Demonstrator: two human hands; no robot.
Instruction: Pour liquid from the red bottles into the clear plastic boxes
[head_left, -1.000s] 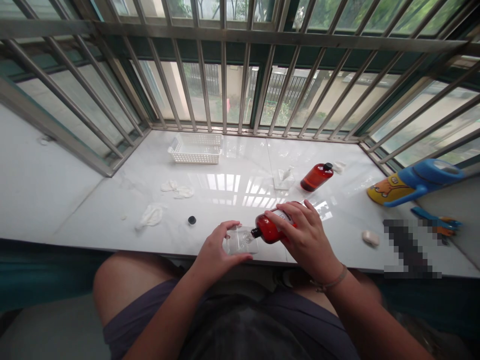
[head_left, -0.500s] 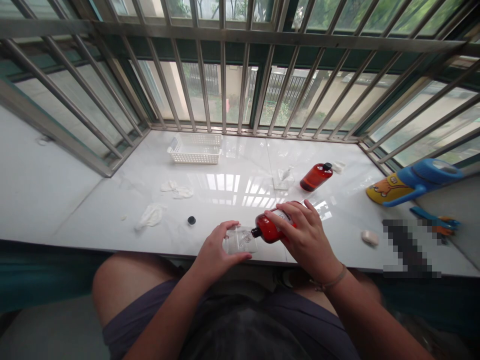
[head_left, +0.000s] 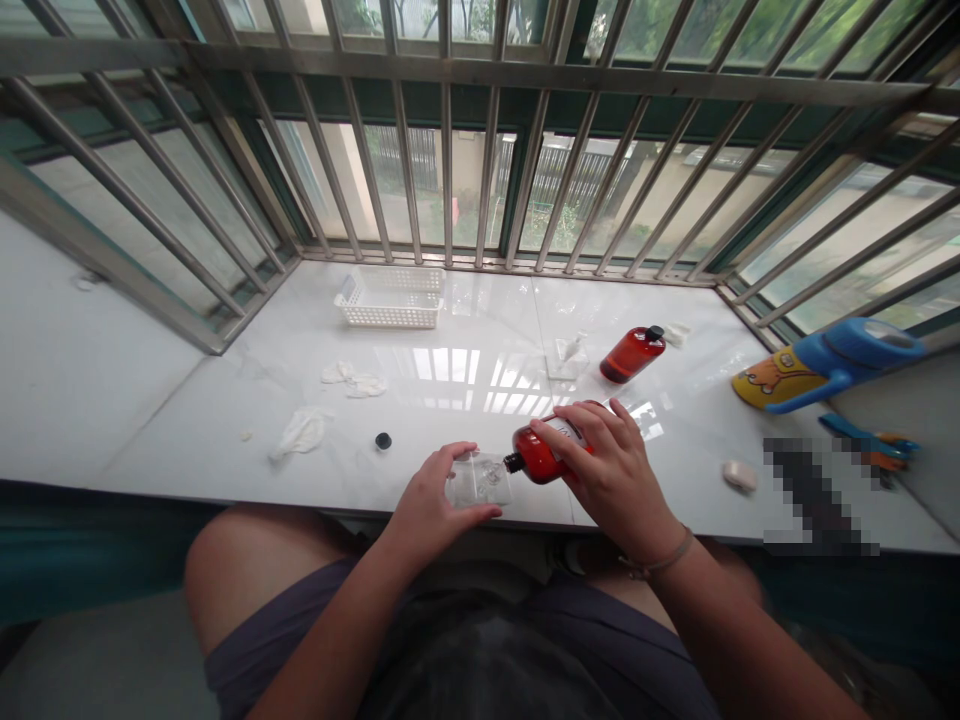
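My right hand (head_left: 607, 470) is shut around a red-amber plastic bottle (head_left: 541, 456), which lies tilted with its black neck pointing left. That neck reaches the rim of a small clear plastic container (head_left: 480, 480), held upright by the fingers of my left hand (head_left: 435, 490). Whether any liquid is flowing is hard to see. A second red-amber bottle (head_left: 632, 354) with a black cap lies on the white marble sill (head_left: 480, 400), further back. A small black cap (head_left: 383, 440) rests left of my hands.
Crumpled white tissues (head_left: 302, 433) and a white plastic basket (head_left: 390, 297) lie left and behind. Another clear container (head_left: 568, 358) is near the back bottle. A soap bar (head_left: 740, 476), a blue-and-yellow slipper (head_left: 825, 367) and a pixelated patch (head_left: 814, 495) are right. Metal window bars (head_left: 450, 150) line the back.
The bottle and container stay together in both hands. My left fingers have shifted slightly left, and the bottle's neck has moved slightly right.
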